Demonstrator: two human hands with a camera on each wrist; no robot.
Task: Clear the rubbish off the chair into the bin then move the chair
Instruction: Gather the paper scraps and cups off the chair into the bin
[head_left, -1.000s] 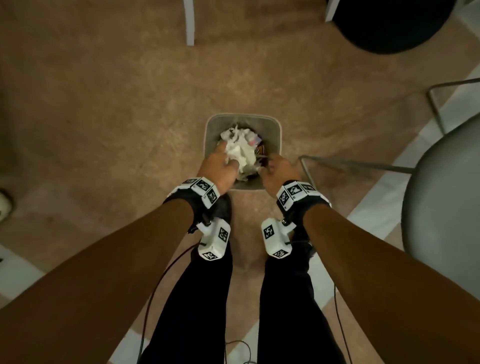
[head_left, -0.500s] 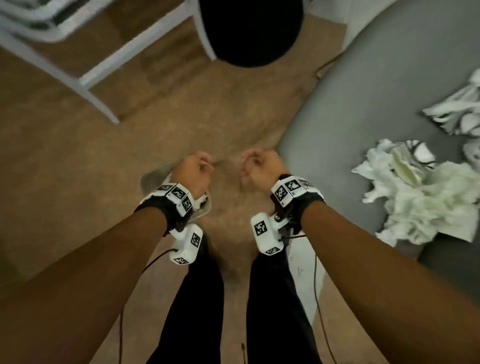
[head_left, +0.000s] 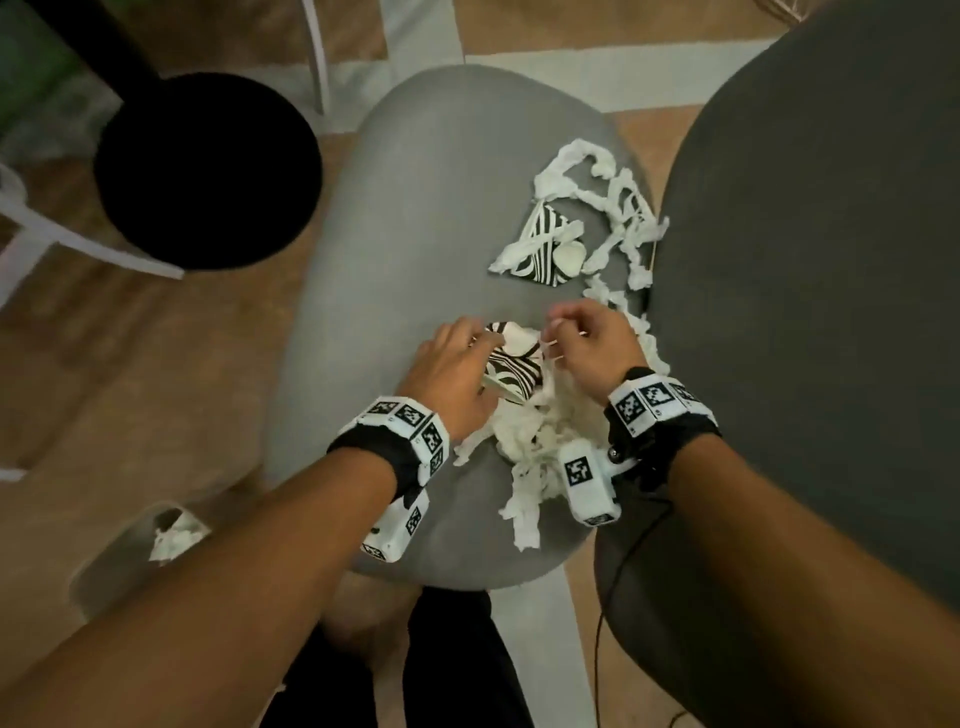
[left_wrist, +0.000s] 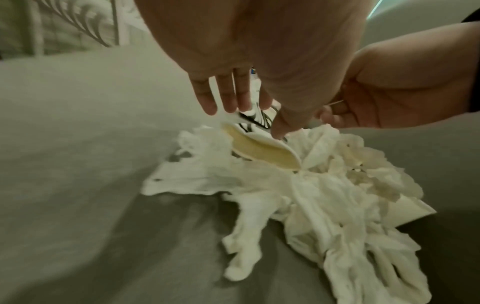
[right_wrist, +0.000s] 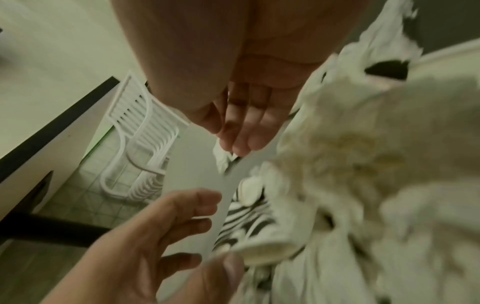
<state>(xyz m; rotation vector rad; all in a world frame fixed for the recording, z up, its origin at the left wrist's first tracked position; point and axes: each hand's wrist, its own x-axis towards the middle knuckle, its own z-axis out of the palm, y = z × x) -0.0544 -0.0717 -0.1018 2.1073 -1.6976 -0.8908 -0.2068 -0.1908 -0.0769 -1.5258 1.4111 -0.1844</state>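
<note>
Paper scraps (head_left: 540, 431) lie in a loose heap at the near right edge of the grey chair (head_left: 405, 218) seat, more along its far right edge. My left hand (head_left: 452, 369) is spread, fingers straight, touching a striped paper cup (head_left: 511, 364). My right hand (head_left: 592, 343) seems to pinch a thin stick; blur leaves me unsure. Shreds could tear and drop to the floor on the way to the bin (head_left: 124, 551), half hidden under my forearm.

Dim, warm light is being cast throughout; wrist views are being smeared by motion blur, edges being bent.
</note>
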